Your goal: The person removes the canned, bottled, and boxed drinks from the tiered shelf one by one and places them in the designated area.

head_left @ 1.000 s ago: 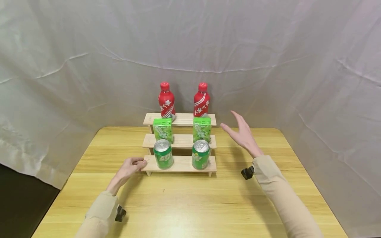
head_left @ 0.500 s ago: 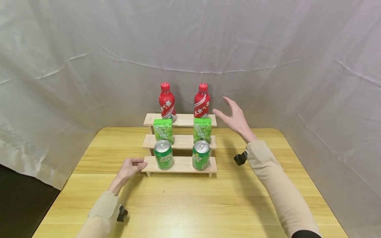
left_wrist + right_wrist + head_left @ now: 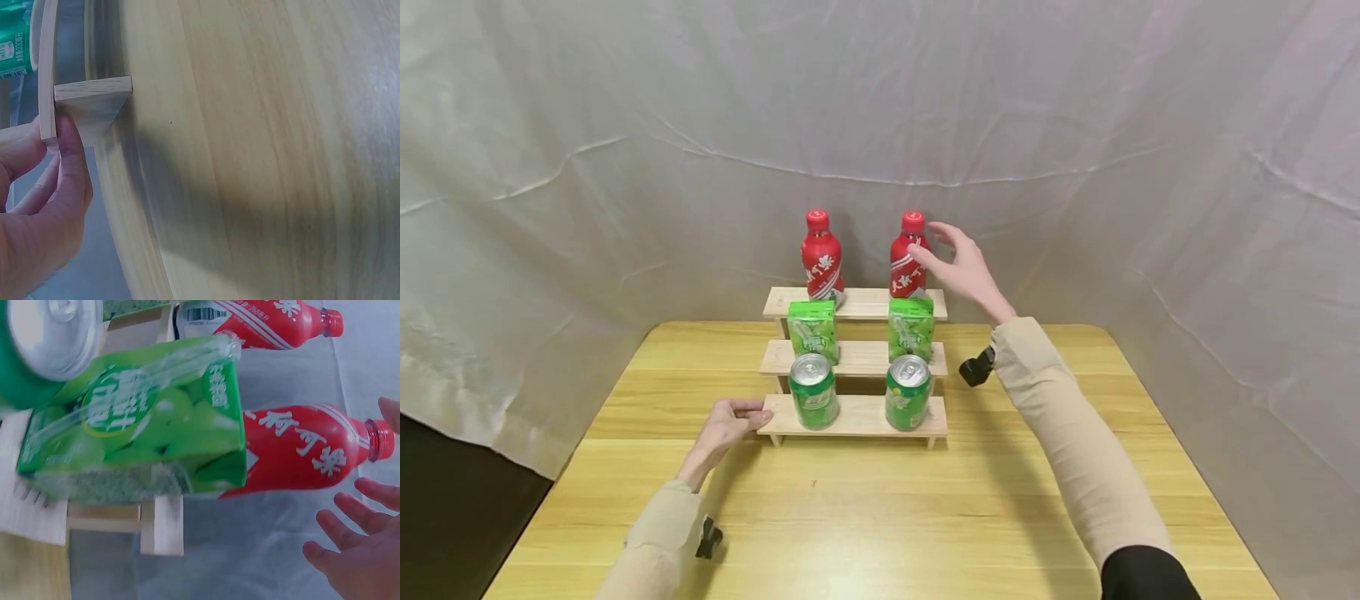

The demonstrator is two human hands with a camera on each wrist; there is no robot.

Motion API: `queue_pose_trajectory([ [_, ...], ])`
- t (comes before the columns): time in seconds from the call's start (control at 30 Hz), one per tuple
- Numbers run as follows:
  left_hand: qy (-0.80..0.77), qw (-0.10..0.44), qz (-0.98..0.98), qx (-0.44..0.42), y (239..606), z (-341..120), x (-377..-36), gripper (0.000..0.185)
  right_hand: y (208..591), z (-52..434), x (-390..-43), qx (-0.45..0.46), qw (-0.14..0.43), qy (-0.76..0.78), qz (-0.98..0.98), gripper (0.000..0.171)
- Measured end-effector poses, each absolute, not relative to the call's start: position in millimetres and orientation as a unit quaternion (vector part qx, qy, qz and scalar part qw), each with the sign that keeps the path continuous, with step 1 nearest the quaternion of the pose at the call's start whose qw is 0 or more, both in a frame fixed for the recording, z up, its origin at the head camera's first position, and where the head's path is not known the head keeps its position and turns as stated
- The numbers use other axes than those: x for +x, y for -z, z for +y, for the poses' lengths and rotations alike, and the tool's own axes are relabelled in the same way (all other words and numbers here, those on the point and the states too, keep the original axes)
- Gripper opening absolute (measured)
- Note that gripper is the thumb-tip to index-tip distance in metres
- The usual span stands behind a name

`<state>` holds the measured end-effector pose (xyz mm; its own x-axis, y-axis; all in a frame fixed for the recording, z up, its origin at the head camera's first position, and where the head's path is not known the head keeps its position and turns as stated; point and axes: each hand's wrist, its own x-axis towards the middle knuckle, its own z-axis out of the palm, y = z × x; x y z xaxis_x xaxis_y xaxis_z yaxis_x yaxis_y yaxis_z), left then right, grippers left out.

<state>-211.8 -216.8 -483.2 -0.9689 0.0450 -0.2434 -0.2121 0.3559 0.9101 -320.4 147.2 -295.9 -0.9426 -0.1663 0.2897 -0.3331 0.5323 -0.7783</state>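
A three-tier wooden display stand (image 3: 862,414) stands on the table. My left hand (image 3: 724,429) pinches the left end of its lowest board, thumb above and fingers below, as the left wrist view shows. On the top tier are two red bottles; my right hand (image 3: 962,265) is at the right-hand red bottle (image 3: 907,279), fingers spread around its neck and shoulder. The right wrist view shows a gap between the fingertips and this bottle (image 3: 300,447). The left-hand red bottle (image 3: 822,258) stands apart from both hands.
Two green juice boxes, left (image 3: 812,329) and right (image 3: 911,329), stand on the middle tier. Two green cans, left (image 3: 814,400) and right (image 3: 907,400), stand on the lowest tier. A grey cloth (image 3: 880,100) hangs behind the wooden table (image 3: 865,517).
My right hand has moved left and farther back, from beside the stand to the right-hand red bottle. The left hand keeps its grip on the board.
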Motion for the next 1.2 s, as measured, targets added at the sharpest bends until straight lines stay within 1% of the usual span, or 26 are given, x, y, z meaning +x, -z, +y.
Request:
queue_pose_trajectory([
  [0.27,-0.56,0.107,0.82,-0.05,484.1,-216.5,-211.7,0.044,292.3,133.8,-330.4,0.16,0.072,-0.498,-0.849,0.062],
  [0.4,-0.56,0.106,0.821,-0.049,484.1,-215.3,-211.2,0.044,292.2,129.7,-332.8,0.166,0.063,-0.51,-0.842,0.055],
  [0.57,-0.559,0.108,0.821,-0.046,482.4,-214.0,-210.5,0.043,292.0,128.4,-334.9,0.165,0.071,-0.515,-0.838,0.047],
  [0.87,-0.546,0.112,0.829,-0.038,479.9,-214.2,-208.8,0.046,286.2,126.2,-335.1,0.155,0.078,-0.523,-0.834,0.039],
  [1.07,-0.544,0.111,0.831,-0.041,480.6,-214.3,-208.9,0.046,278.7,132.1,-330.2,0.16,0.089,-0.536,-0.824,0.037],
  [1.2,-0.545,0.108,0.83,-0.043,481.2,-214.3,-209.4,0.045,273.0,144.2,-328.7,0.151,0.101,-0.548,-0.816,0.038],
])
